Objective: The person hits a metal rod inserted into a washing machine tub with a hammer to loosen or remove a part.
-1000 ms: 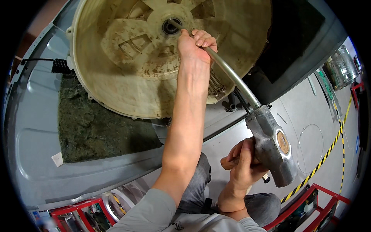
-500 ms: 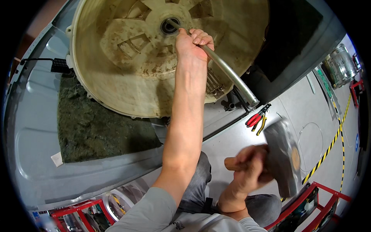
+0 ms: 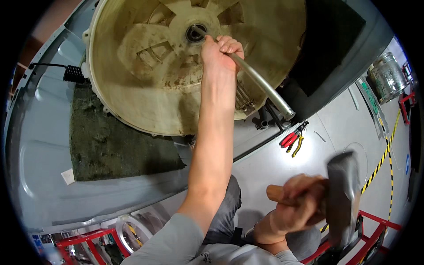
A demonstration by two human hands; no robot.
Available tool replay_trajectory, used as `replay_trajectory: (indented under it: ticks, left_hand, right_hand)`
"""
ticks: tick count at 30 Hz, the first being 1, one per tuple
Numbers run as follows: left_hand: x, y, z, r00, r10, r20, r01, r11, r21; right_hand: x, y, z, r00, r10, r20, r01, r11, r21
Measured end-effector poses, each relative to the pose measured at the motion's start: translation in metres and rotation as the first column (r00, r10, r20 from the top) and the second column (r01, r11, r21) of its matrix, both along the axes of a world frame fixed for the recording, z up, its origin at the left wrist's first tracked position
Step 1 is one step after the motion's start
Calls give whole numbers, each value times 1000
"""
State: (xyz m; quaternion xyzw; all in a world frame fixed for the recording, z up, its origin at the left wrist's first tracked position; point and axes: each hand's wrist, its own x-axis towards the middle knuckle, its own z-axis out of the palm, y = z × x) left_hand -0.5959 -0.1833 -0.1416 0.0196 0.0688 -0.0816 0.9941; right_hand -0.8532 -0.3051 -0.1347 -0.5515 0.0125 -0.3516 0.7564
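Note:
My left hand (image 3: 222, 52) is wrapped round a metal rod (image 3: 265, 86). The rod's far end is at the dark bearing (image 3: 194, 33) in the middle of a large, stained, cream-coloured washing machine tub (image 3: 132, 108); its exact contact there is hard to make out. Its near end sticks out past the tub's rim, toward the right. Low on the right, my right hand (image 3: 300, 201) grips a sledgehammer (image 3: 343, 198) close to its heavy steel head, with a wooden handle stub showing to the left. The hammer head is blurred and apart from the rod.
The tub lies over a grey metal panel (image 3: 44, 159) with a dark green mat (image 3: 115, 145). Red and yellow handled pliers (image 3: 292, 140) rest on the floor near the rod's end. A black spring (image 3: 74, 74) hangs left; red frames (image 3: 377, 232) stand near my legs.
The sledgehammer in my right hand has swung right and slightly down, farther from the rod's near end. My left hand keeps its grip on the rod. The view has shifted slightly.

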Motion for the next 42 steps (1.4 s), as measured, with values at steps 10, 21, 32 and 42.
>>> replay_trajectory:
  ticks: [10,21,32,42]
  left_hand:
    - [7,-1,-12,999,-16,40,14,998,66]
    - [-10,-15,-22,997,35,-62,-13,946,323]
    - [-24,-3,-71,987,-14,-160,80,904,420]
    - [-23,-2,-82,995,-17,-101,59,901,430]
  right_hand:
    - [30,4,6,909,140,-394,-72,981,181]
    - [11,-3,-12,979,-88,-183,127,969,213]
    - [25,-5,-44,961,-92,-259,153,962,228]
    - [31,2,-48,963,-81,-258,145,960,240]
